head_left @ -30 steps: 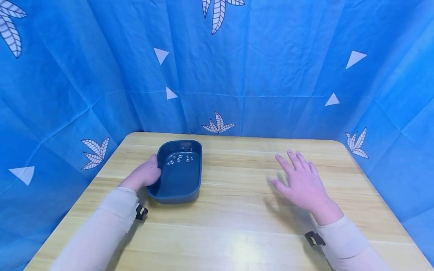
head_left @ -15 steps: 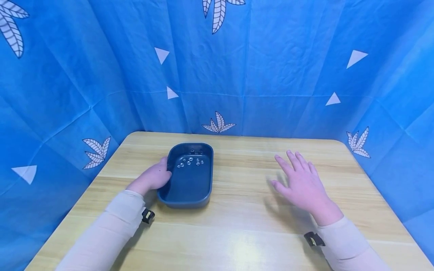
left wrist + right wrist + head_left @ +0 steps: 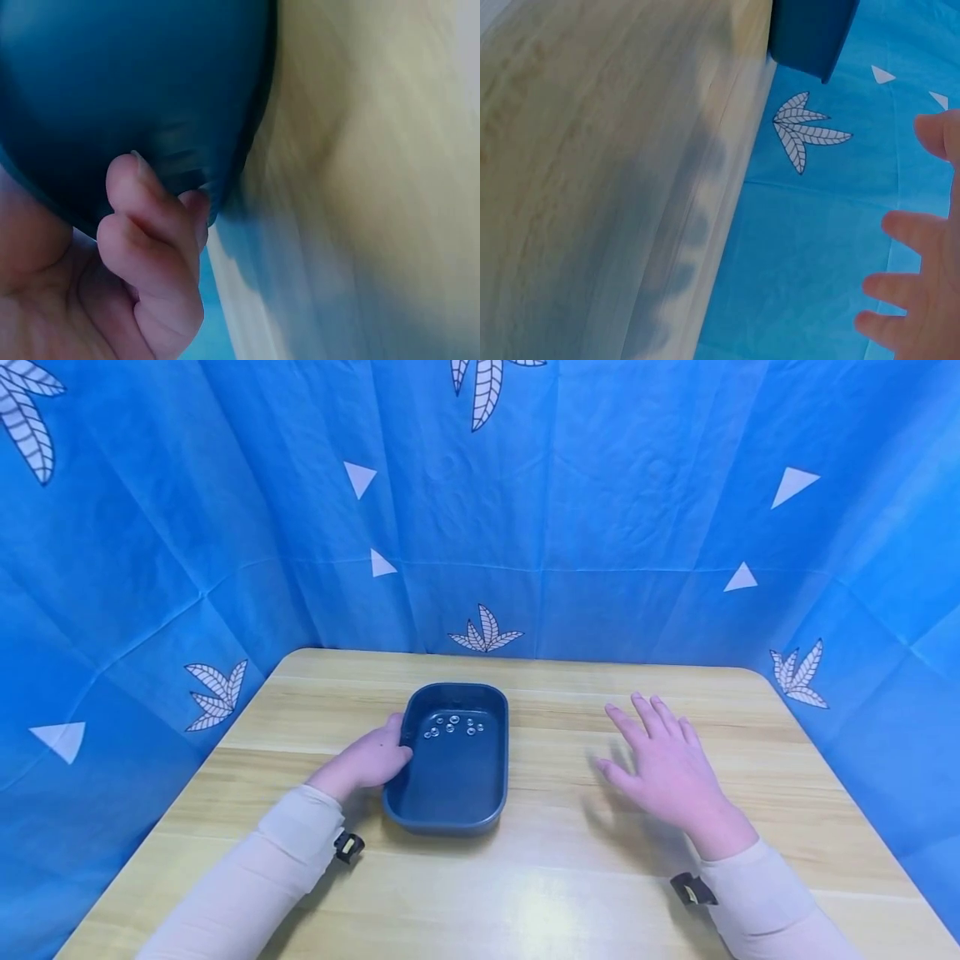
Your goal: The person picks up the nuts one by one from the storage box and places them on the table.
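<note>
Head view gives the whole arrangement: one dark blue tray (image 3: 450,793) is a little left of the middle of the bench (image 3: 570,877), between the two hands and nearer to the left one. Several small shiny bits (image 3: 454,720) lie loose on its floor, gathered towards the far end. The left hand (image 3: 372,757) pinches the left wall of the tray, its thumb over the rim and, as the left wrist view shows, its fingers (image 3: 150,262) bent against the outer side. The right hand (image 3: 671,768) is spread, palm down, holds nothing, and is well apart from the tray.

I cannot tell whether the base sits flat or is slightly raised. If it is raised, the right side has no visible support, so in my judgement the tray could tip around the one gripped wall. A sudden tilt or jerk might make the bits slide together, or even jump over the rim, because nothing fixes them. The wall looks smooth, so the pinch could also slip and let the tray drop or turn. If it were moved farther to the right without care, it could knock the spread fingertips there.
</note>
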The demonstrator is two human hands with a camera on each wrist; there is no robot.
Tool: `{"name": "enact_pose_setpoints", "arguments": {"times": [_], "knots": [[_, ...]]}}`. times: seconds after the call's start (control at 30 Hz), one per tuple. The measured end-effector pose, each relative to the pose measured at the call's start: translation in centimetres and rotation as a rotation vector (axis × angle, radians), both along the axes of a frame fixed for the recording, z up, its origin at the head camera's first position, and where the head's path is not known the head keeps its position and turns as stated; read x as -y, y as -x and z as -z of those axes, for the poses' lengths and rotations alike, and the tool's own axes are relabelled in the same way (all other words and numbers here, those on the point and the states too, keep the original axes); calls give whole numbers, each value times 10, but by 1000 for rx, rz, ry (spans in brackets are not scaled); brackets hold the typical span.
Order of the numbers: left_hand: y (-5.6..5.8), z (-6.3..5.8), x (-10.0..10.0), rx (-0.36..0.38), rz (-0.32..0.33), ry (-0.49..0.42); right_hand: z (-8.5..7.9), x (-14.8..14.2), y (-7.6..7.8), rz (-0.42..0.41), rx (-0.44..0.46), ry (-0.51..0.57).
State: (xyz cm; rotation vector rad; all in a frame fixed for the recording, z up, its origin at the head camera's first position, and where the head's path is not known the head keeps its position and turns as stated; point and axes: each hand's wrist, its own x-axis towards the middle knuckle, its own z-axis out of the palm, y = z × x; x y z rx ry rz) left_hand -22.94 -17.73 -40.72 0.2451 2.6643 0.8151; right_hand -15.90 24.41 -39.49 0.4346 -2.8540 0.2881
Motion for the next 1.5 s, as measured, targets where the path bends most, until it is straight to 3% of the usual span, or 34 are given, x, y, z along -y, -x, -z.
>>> {"name": "enact_pose_setpoints", "arguments": {"times": [0.2,0.43,0.97,1.07,1.23,1.4,1.5], "knots": [[-8,0,-17,41,-18,-45,0,1,0,-5,-3,-2],[-22,2,-35,38,-1,-95,1,3,1,-11,1,1],[-45,3,-60,90,66,-195,1,4,1,-26,-12,7],[-49,2,-63,70,86,-175,1,5,0,-26,-8,7],[-46,0,-66,7,106,-88,1,6,1,-24,-7,-4],[-32,4,-68,-132,71,50,2,7,1,-29,-7,2],[-21,6,-70,-183,47,70,2,8,0,-30,-5,8]]}}
